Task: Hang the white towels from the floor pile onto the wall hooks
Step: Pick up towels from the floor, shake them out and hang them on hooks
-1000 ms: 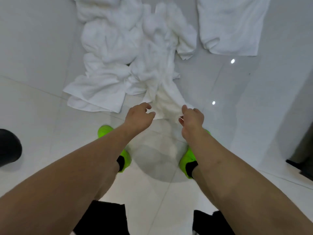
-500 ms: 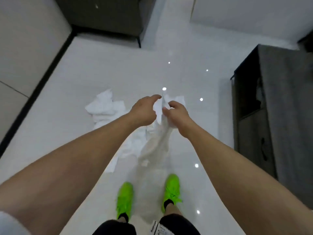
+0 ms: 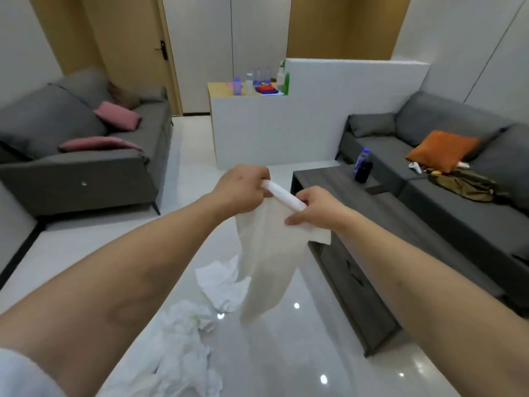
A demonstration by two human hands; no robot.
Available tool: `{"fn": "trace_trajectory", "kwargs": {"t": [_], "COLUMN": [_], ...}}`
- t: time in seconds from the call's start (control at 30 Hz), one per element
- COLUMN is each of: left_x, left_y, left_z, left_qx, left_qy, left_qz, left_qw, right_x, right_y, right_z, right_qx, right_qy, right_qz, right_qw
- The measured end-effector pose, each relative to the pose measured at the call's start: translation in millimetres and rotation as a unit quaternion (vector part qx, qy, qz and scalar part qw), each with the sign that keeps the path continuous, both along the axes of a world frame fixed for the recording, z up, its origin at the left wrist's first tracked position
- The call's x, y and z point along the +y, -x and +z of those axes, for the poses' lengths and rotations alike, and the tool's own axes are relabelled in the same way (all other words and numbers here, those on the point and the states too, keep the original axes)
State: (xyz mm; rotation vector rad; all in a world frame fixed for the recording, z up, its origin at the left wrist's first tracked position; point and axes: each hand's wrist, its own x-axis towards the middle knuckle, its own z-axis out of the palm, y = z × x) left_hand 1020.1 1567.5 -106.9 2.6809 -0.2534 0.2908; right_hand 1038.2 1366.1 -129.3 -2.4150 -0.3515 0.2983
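A white towel [image 3: 269, 253] hangs in the air in front of me, its top edge stretched between both hands and its tail dangling above the floor. My left hand [image 3: 240, 193] grips the left end of that edge. My right hand [image 3: 317, 207] pinches the right end, with a corner of cloth poking out below it. The pile of white towels [image 3: 186, 348] lies crumpled on the glossy floor at lower centre. No wall hooks are in view.
A dark low table [image 3: 372, 219] with a bottle [image 3: 363, 166] stands close on the right. Grey sofas sit at the left [image 3: 86, 156] and right [image 3: 463, 181]. A white partition [image 3: 315, 116] and a door [image 3: 134, 50] are ahead.
Both hands went from reaching down at the floor pile to gripping one towel and lifting it to chest height. The view rose from the floor to the room.
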Motion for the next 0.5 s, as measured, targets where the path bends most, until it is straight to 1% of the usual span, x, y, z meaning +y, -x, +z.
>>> {"fn": "trace_trajectory", "kwargs": {"t": [0.1, 0.23, 0.33, 0.5], "left_x": [-42.1, -111.4, -167.1, -231.4], "left_y": [2.1, 3.8, 3.4, -3.1], "left_z": [26.5, 51.9, 60.3, 71.8], "left_qx": [-0.034, -0.072, -0.072, -0.071], "left_qy": [-0.049, -0.017, -0.017, -0.027], "left_qz": [0.01, 0.047, 0.055, 0.065], "left_qw": [0.998, 0.996, 0.996, 0.995], "right_x": [-61.7, -155.2, -232.0, -315.0], "right_y": [2.2, 4.5, 6.2, -2.0], "right_z": [12.4, 22.7, 27.4, 44.4], "right_qx": [-0.047, -0.118, -0.133, -0.147], "right_qy": [0.019, 0.068, 0.084, 0.079], "right_qz": [-0.019, -0.051, -0.081, -0.1], "right_qw": [0.999, 0.989, 0.984, 0.981]}}
